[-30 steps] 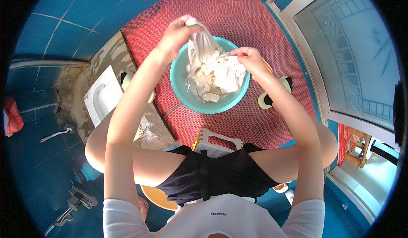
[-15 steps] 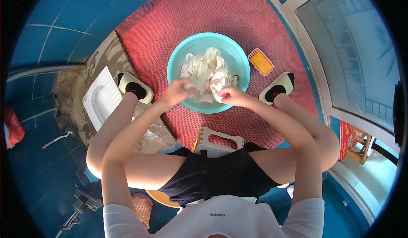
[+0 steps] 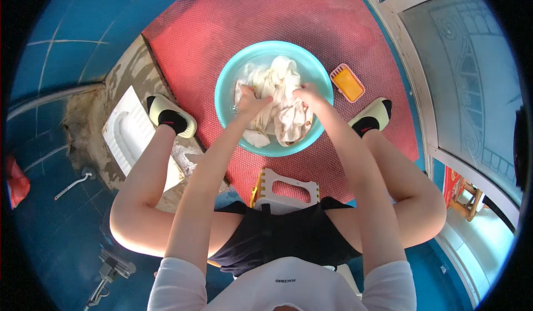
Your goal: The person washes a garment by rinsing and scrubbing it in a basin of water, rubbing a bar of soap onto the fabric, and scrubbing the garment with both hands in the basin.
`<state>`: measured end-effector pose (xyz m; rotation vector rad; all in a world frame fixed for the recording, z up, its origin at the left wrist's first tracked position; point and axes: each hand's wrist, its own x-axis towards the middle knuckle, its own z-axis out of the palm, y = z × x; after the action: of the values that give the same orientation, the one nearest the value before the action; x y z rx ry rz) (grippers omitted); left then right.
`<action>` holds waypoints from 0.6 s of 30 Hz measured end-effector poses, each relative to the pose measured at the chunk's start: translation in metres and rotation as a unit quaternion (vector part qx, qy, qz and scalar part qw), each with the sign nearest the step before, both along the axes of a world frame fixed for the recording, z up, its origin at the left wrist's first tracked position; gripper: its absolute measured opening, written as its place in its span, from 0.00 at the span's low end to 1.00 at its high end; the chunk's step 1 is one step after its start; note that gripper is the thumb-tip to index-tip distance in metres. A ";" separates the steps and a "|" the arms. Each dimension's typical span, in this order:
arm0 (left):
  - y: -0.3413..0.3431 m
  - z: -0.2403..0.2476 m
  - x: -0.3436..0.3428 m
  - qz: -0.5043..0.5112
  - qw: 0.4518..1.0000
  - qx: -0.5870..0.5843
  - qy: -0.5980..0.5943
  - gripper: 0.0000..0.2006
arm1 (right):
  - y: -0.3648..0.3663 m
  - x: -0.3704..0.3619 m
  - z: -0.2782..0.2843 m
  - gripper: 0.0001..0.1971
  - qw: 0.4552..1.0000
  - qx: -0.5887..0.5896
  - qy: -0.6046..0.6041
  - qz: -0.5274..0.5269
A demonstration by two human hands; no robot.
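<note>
A turquoise basin (image 3: 218, 83) stands on the red mat between my feet. Bunched up inside it is wet white cloth (image 3: 284, 71) with yellowish and brownish marks, some of it spread toward the near rim. My left hand (image 3: 254, 102) reaches in at the left part of the heap, its fingers curled into the fabric and the thumb pointing right. On the right side of the heap, my right hand (image 3: 311, 96) grips a fold between thumb and fingers. Fingertips of both hands are partly buried in the cloth.
A pink soap dish (image 3: 361, 92) with an orange bar (image 3: 348, 83) lies right of the basin. Nearer me is a white stool (image 3: 266, 191). At left a squat toilet (image 3: 130, 128) is set in rough concrete; a white-framed glass door (image 3: 472, 72) borders the right.
Both hands have moved farther into the basin and onto the cloth. The heap has shifted, with more fabric now toward the near right rim.
</note>
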<state>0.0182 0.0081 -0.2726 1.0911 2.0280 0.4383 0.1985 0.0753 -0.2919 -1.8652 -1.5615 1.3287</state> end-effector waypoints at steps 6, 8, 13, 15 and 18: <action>0.027 0.026 -0.040 0.025 0.977 -0.085 -0.192 0.11 | 0.021 0.022 0.032 0.14 0.990 0.003 0.080 0.116; 0.030 0.048 -0.054 0.029 0.978 -0.055 -0.198 0.10 | 0.021 0.019 0.060 0.12 0.986 0.026 0.080 0.141; 0.034 0.075 -0.062 0.064 0.965 -0.065 -0.247 0.11 | -0.022 0.016 0.125 0.06 0.820 0.372 -0.122 0.418; 0.028 0.067 -0.061 0.071 0.956 -0.090 -0.269 0.13 | -0.060 0.001 0.135 0.05 0.826 0.277 -0.146 0.468; 0.019 0.057 -0.038 0.030 0.972 -0.011 -0.234 0.18 | -0.106 0.004 0.107 0.06 0.756 0.319 -0.140 0.554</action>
<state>-0.0203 0.0268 -0.2160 0.8200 1.6436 0.6358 0.2025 -0.0309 -0.1851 -0.6253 -2.9986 0.5886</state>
